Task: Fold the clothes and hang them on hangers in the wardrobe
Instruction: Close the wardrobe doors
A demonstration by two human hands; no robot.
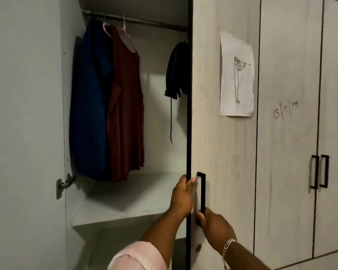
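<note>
Fingers (185,181) of the left hand (181,197) wrap the door's black edge (188,114); the right hand (215,228) grips the black handle (203,191). Wardrobe compartment open: blue garment (88,106) and maroon garment (127,114) hang on pink hangers (123,26) from the rail (154,22), above a shelf (129,207).

head view, close, facing wardrobe (125,191)

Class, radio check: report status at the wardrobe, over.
Left hand grips door edge; right hand grips black handle. Blue garment, maroon garment hung on rail. Nothing blocking.
</note>
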